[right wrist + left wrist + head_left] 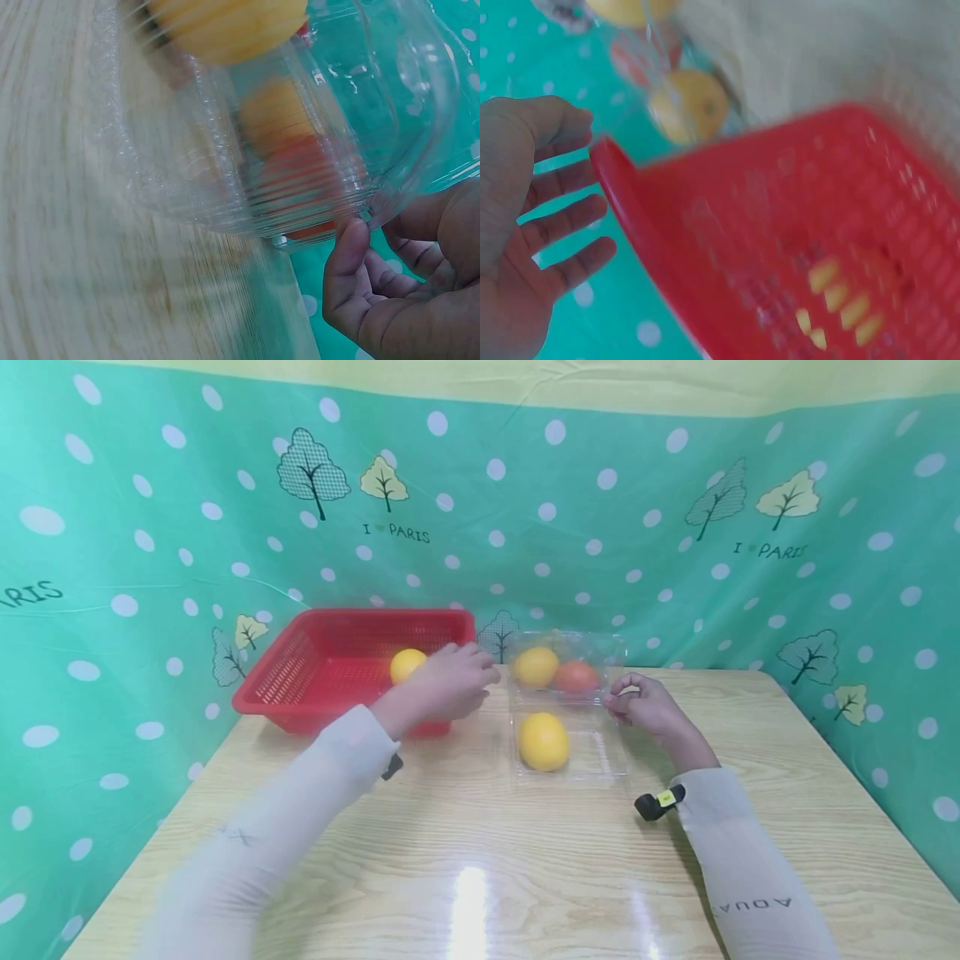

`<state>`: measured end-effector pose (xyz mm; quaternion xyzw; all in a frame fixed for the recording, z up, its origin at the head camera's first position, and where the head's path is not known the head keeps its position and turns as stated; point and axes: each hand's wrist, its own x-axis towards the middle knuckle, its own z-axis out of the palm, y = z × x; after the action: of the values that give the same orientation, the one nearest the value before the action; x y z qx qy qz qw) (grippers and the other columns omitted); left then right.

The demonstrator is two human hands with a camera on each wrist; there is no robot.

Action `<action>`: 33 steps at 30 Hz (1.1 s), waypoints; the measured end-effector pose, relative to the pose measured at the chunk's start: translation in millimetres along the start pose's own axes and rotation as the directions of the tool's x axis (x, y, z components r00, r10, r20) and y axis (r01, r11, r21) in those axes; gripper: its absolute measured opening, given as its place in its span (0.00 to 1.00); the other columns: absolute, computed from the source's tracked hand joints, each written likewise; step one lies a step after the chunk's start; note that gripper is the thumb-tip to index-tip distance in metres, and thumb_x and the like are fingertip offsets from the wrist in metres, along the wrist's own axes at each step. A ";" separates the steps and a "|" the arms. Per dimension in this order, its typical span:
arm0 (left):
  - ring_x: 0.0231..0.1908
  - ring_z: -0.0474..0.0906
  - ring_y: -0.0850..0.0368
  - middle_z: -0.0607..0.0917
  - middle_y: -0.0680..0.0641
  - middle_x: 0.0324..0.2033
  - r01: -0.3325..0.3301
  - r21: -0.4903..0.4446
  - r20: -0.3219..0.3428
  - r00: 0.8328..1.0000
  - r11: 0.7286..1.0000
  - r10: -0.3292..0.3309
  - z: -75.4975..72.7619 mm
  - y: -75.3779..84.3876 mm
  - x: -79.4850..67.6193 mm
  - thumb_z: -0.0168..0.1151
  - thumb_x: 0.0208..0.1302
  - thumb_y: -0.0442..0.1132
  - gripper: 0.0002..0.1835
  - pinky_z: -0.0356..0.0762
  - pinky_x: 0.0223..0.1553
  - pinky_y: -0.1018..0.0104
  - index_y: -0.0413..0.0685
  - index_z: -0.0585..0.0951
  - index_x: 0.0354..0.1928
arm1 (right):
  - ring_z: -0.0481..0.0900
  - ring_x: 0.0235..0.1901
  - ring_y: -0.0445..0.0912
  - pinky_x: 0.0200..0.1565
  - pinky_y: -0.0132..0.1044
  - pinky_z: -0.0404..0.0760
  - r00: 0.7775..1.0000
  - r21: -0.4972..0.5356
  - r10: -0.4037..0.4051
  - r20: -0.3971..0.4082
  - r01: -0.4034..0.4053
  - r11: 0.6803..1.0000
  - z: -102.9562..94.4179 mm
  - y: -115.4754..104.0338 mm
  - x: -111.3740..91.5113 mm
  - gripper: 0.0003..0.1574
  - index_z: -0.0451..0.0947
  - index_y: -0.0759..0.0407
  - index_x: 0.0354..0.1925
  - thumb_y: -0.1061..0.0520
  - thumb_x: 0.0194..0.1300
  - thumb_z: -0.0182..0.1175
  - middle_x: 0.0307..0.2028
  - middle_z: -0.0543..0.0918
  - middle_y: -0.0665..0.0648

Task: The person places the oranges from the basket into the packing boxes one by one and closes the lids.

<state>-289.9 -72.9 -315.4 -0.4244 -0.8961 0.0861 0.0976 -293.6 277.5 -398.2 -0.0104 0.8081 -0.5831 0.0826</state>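
Observation:
My left hand [453,681] hangs over the right end of a red slotted plastic basket [281,703]. In the left wrist view its fingers are spread beside the basket's rim, holding nothing. A yellow-orange round fruit [406,665] lies in the basket, partly covered by my left hand. To the right, my right hand [648,706] pinches the edge of a clear plastic clamshell box [217,217] between thumb and finger. In the box's back part are a yellow-orange fruit [536,667] and a red round fruit [577,677]; another yellow-orange fruit [543,742] sits in its front part.
Everything stands on a light wood-grain table [420,852]. A green dotted cloth [585,543] hangs behind and at both sides, close to the basket's back. Both sleeves carry small black wrist devices, one seen plainly at the right wrist [660,802].

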 end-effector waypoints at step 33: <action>0.54 0.71 0.48 0.74 0.55 0.56 0.666 -0.420 0.380 0.746 0.617 -0.546 46.4 -107.5 -35.9 0.87 0.35 0.54 0.57 0.84 0.46 0.47 0.72 0.68 0.72 | 0.79 0.36 0.40 0.39 0.30 0.80 1.000 0.013 -0.011 0.018 0.011 1.000 2.6 -5.5 -5.9 0.13 0.67 0.67 0.49 0.62 0.74 0.60 0.36 0.83 0.56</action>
<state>-359.1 -171.3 -338.3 -0.0923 -0.9782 -0.1582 -0.0977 -287.9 274.0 -393.1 -0.0197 0.8035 -0.5886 0.0866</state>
